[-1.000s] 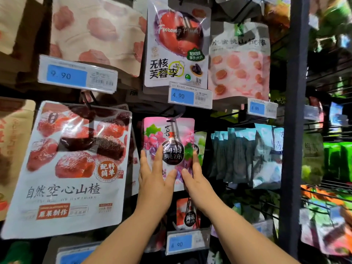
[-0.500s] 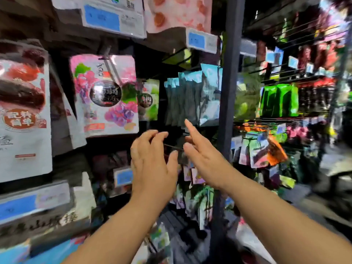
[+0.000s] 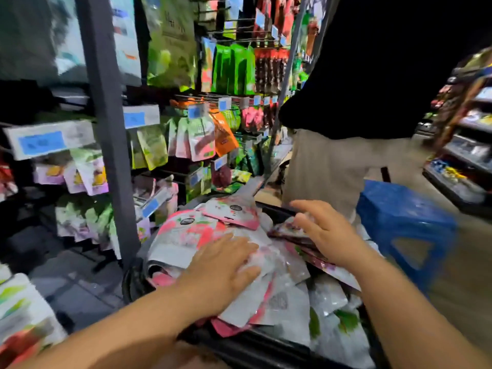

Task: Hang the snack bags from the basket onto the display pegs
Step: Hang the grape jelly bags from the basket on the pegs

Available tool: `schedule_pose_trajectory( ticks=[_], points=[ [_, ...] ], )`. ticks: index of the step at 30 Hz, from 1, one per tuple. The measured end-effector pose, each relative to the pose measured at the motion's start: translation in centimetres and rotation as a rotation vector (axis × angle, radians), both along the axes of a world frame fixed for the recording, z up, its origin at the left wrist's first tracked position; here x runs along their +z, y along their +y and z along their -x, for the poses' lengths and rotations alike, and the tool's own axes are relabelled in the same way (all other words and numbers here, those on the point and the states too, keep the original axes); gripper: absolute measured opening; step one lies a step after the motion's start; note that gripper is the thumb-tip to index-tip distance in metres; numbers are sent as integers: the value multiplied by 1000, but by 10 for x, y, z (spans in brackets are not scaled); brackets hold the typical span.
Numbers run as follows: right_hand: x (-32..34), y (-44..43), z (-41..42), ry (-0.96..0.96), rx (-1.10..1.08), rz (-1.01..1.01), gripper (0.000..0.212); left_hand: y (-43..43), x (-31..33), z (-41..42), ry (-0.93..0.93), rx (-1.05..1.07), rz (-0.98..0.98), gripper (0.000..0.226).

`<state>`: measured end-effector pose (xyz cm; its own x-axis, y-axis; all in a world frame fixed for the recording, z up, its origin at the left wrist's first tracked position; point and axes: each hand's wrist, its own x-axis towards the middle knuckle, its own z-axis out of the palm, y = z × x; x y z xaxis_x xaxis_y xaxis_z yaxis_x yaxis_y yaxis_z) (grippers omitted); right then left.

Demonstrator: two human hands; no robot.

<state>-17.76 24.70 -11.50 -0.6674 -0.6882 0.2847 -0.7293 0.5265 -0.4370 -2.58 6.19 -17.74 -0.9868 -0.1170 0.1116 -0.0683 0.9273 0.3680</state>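
Many bags (image 3: 186,235), beneath left hand (image 3: 221,267), right hand (image 3: 327,235)

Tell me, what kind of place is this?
Most likely a shop's snack aisle: bright green snack bags hang from thin metal display pegs, blue-and-white price tags front the rows, and a dark basket holds pink-and-silver foil pouches.

Shop aisle: pegged snack bags (image 3: 202,139), price tags (image 3: 40,142)
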Motion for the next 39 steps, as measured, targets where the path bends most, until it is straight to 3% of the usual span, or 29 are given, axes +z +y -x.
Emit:
schedule_pose_trajectory(
  ticks=[4, 10, 18, 23, 30, 33, 39],
  points=[
    [-24, 43, 30, 103, -154, -109, 34, 8, -10, 13, -135, -40, 24, 135],
    [-49, 58, 54, 37, -227, -179, 37, 10, -18, 15, -131, -38, -16, 126],
    [-59, 53, 47, 10, -326, -51, 26, 11, -26, 15, -128, -26, -26, 120],
    [-62, 50, 37, 46, -275, 65, 20, 12, -28, 14, -136, -27, -28, 119],
    [-62, 53, 32, -190, -230, 351, 28, 12, -25, 12, -129, -27, -44, 118],
    [-62, 50, 28, -271, -259, 416, 20, 12, -26, 12, -131, -29, -48, 117],
    [-58, 44, 17, -355, -201, 473, 17, 15, -20, 9, -177, -36, -56, 80]
  ],
)
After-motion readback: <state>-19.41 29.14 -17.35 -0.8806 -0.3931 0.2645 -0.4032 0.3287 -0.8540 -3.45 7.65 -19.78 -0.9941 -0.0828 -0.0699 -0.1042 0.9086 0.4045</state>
